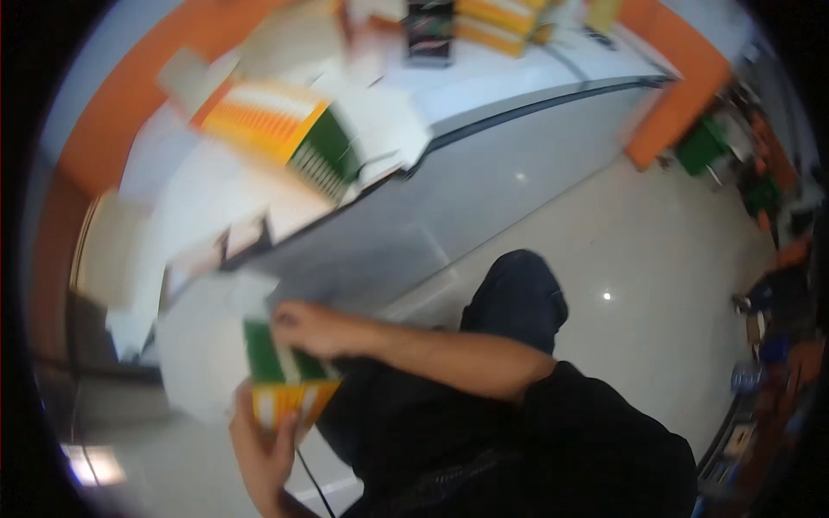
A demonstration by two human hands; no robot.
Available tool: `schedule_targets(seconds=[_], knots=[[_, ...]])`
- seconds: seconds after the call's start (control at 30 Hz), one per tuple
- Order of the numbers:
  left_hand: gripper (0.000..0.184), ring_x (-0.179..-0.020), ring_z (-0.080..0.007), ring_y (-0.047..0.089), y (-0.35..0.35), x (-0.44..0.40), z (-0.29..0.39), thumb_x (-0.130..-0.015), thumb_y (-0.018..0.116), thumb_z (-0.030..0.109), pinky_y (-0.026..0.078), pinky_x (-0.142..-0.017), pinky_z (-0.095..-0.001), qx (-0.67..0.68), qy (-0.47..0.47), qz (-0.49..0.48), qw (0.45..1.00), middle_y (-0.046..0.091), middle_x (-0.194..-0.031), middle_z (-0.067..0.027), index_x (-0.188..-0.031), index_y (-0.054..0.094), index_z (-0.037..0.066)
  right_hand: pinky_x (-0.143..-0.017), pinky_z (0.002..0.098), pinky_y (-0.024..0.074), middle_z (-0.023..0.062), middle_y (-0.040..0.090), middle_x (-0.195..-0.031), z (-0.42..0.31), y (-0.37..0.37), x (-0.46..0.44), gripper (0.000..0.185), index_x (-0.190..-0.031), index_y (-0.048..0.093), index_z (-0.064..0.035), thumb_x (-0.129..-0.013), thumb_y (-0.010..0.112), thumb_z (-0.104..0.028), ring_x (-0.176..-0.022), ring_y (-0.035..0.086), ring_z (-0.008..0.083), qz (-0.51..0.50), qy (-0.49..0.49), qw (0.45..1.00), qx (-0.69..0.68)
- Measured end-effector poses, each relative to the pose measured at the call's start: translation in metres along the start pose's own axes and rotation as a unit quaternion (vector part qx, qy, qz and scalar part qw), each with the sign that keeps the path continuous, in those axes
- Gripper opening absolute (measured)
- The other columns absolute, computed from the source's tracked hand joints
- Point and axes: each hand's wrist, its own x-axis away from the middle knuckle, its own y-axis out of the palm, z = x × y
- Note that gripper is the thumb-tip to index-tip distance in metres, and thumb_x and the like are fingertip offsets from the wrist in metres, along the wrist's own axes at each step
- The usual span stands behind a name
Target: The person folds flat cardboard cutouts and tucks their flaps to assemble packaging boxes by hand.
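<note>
My left hand (pixel 263 449) grips a small yellow, white and green cardboard box (pixel 294 404) from below, its thumb across the yellow printed side. My right hand (pixel 313 330) is at the green face of this box, its fingers curled together. A pale strip (pixel 288 364) runs down that green face below the fingers. Blur hides what the right fingers hold, if anything. Behind the box, close to my hands, is a large whitish surface (pixel 203 345).
A larger yellow and green carton (pixel 268 121) with spread flaps lies on the white counter (pixel 216 194). Farther back are a black box (pixel 430 33) and yellow boxes (pixel 496 22). Shiny floor (pixel 604 259) extends to the right, with cluttered shelves (pixel 751 380) at the far side.
</note>
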Motion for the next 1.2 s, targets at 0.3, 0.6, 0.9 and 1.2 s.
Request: schedule_targets(seconds=[0.3, 0.6, 0.9, 1.2], knots=[[0.049, -0.074, -0.0322, 0.07, 0.01, 0.005, -0.01, -0.093, 0.067, 0.021, 0.054, -0.07, -0.04, -0.074, -0.185, -0.11, 0.974, 0.069, -0.081, -0.0201, -0.134, 0.051, -0.002, -0.059, 0.0331, 0.055, 0.0066, 0.061, -0.102, 0.002, -0.001, 0.024, 0.037, -0.12, 0.057, -0.0091, -0.098, 0.052, -0.039, -0.076, 0.064, 0.0165, -0.078, 0.261, 0.957, -0.098], [0.054, -0.124, -0.0383, 0.057, 0.022, -0.012, -0.01, -0.086, 0.066, -0.003, 0.054, -0.098, -0.0452, -0.166, -0.013, -0.057, 0.984, 0.045, -0.147, -0.0194, -0.132, 0.06, 0.023, -0.065, 0.036, 0.0593, 0.0083, 0.061, -0.1, 0.02, 0.001, 0.02, 0.04, -0.123, 0.053, -0.0085, -0.101, 0.049, -0.042, -0.08, 0.067, 0.0183, -0.056, 0.297, 0.95, -0.078], [0.041, -0.131, -0.0352, 0.052, 0.019, -0.029, -0.012, -0.093, 0.057, 0.002, 0.051, -0.102, -0.045, -0.106, -0.05, -0.239, 0.964, 0.045, -0.148, -0.0151, -0.131, 0.059, 0.018, -0.061, 0.0356, 0.0563, 0.0065, 0.06, -0.097, 0.023, 0.0, 0.02, 0.032, -0.116, 0.057, -0.009, -0.101, 0.046, -0.035, -0.082, 0.064, 0.0164, -0.088, 0.29, 0.948, -0.1], [0.046, -0.133, -0.0369, 0.049, 0.008, -0.009, -0.034, -0.093, 0.061, 0.008, 0.041, -0.109, -0.0463, -0.084, -0.027, -0.048, 0.995, 0.046, -0.148, -0.0168, -0.137, 0.052, 0.011, -0.066, 0.0383, 0.0537, 0.0096, 0.057, -0.126, 0.023, -0.017, 0.02, 0.052, -0.145, 0.042, -0.0073, -0.102, 0.045, -0.035, -0.083, 0.064, 0.0198, -0.055, 0.295, 0.944, -0.138]])
